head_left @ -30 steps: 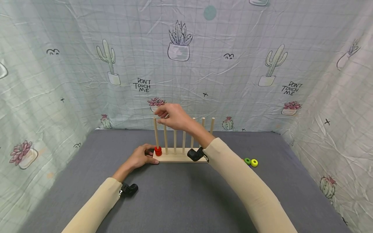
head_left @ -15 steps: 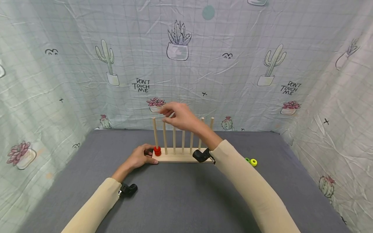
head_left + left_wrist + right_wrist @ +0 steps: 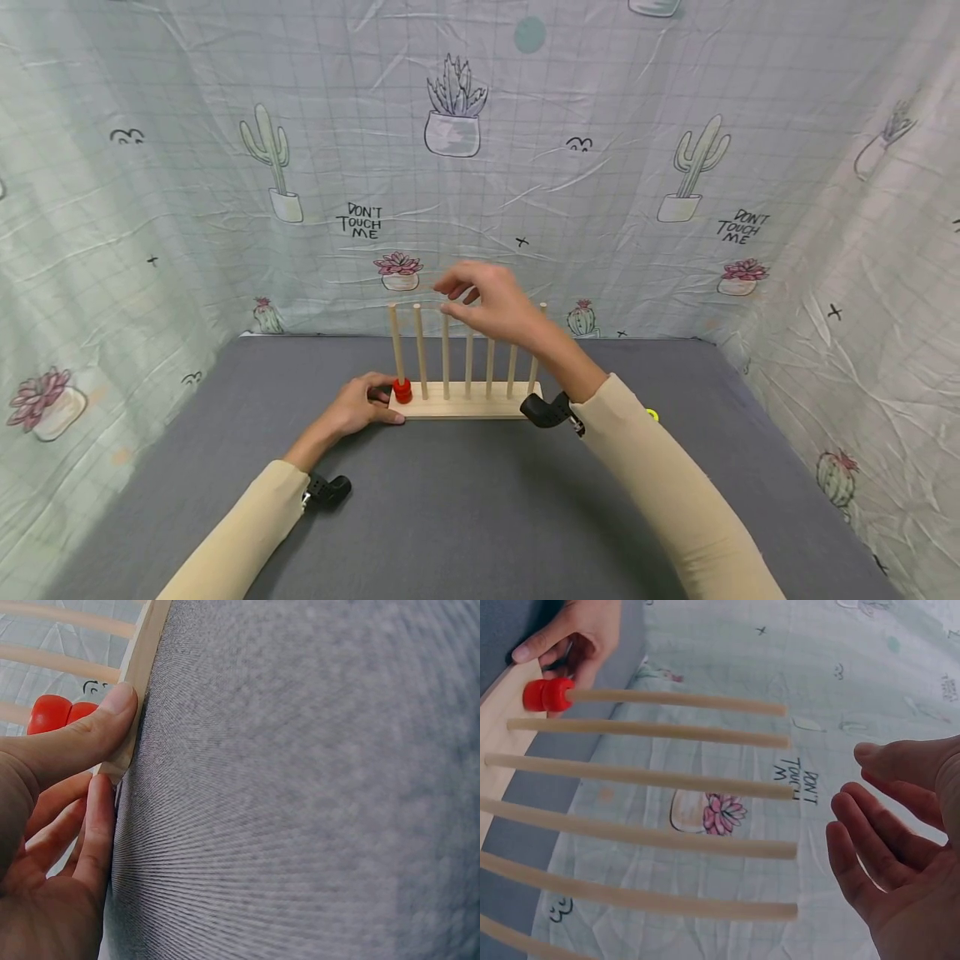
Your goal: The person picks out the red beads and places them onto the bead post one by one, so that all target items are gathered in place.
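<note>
A pale wooden peg rack [image 3: 465,408] stands on the grey cloth with several upright wooden pegs. Two red rings [image 3: 402,392] sit stacked at the foot of its leftmost peg. My left hand [image 3: 356,407] holds the left end of the base; in the left wrist view the thumb [image 3: 116,701] lies on the front edge and the other fingers reach behind the end. Above the peg tops is my right hand [image 3: 491,304], empty, its fingers loosely bent. The right wrist view has it apart from the peg tips [image 3: 791,787].
A yellow ring [image 3: 652,414] shows partly past the right sleeve [image 3: 675,492], on the grey cloth [image 3: 450,517]. Behind the rack hangs a printed curtain [image 3: 525,183], which also closes both sides. Each wrist carries a black camera [image 3: 547,410].
My right hand has moved right, from near the leftmost peg's top to over the middle pegs. Its forearm now covers the green ring. The left hand keeps its hold on the rack.
</note>
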`<state>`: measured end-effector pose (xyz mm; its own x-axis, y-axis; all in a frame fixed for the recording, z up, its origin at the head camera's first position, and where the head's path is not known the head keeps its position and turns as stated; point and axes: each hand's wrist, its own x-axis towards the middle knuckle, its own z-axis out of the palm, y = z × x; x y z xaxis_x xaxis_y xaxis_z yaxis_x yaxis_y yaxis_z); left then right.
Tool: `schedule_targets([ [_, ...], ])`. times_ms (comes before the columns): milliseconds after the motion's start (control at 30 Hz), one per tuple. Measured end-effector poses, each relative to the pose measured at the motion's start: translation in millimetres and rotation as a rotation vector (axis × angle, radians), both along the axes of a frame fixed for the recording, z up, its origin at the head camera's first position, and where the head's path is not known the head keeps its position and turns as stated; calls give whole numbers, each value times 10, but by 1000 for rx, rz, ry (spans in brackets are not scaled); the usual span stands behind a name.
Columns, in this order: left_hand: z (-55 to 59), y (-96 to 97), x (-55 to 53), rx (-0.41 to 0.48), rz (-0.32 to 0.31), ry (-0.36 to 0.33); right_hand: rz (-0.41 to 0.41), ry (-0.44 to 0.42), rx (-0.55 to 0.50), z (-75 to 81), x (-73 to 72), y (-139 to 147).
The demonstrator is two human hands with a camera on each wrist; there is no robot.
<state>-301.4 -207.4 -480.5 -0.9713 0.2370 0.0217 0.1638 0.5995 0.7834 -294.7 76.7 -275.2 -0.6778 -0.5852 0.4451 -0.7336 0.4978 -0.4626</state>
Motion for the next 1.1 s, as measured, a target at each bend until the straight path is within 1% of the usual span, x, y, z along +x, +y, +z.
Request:
schedule_targets([
  [200,-4,-6,17,4,-1,1,29,3,-17,-29,108,160],
  [333,0,-8,21,-4,3,3,50,17,-18,-95,181,267],
  [500,-2,-6,17,-12,1,9,56,23,-7,-189,271,391],
  [667,-13,-6,11,-13,7,1,52,15,23,-275,347,501],
  [733,-14,-3,7,-16,12,-7,48,14,28,-313,360,547],
  [867,-9,2,0,-21,12,-15,42,-26,37,-382,385,639],
  [967,-8,0,-3,-20,11,-12,29,-59,49,-440,395,706],
  [1100,-7,-1,-6,-29,14,-3,6,-76,55,-535,390,807],
])
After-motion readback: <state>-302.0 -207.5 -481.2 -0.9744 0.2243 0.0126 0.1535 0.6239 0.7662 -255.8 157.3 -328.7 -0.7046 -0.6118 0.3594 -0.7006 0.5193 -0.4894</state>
